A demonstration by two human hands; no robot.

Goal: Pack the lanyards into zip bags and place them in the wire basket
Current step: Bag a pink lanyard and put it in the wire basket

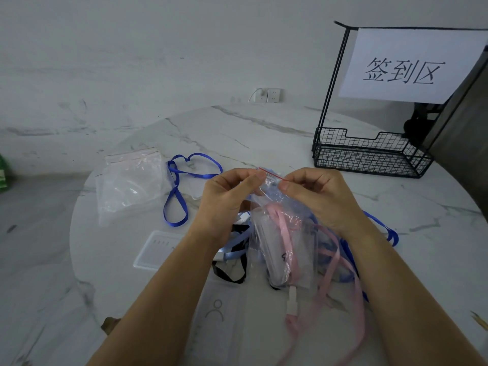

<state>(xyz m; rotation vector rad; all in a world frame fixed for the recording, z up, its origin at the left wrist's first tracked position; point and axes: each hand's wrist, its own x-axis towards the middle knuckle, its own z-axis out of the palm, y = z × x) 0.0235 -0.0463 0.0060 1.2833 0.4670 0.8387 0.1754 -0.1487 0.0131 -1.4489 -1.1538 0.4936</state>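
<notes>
A clear zip bag (280, 233) with a red seal strip hangs between my hands above the table's middle. My left hand (227, 199) and my right hand (317, 196) each pinch its top edge. A pink lanyard (285, 228) and a badge holder lie inside the bag, and pink strap also trails below it. A dark blue lanyard (179, 191) lies looped on the table to the left. Black (232, 273) and light blue (237, 241) lanyards lie under my left wrist. The black wire basket (369, 157) stands empty at the back right.
Spare clear zip bags (129, 183) lie at the left on the round marble table (264, 133). Two clear badge holders (155, 249) lie near my forearms. A paper sign (406, 64) hangs on the basket's tall frame. A dark chair back (464, 122) stands at the right.
</notes>
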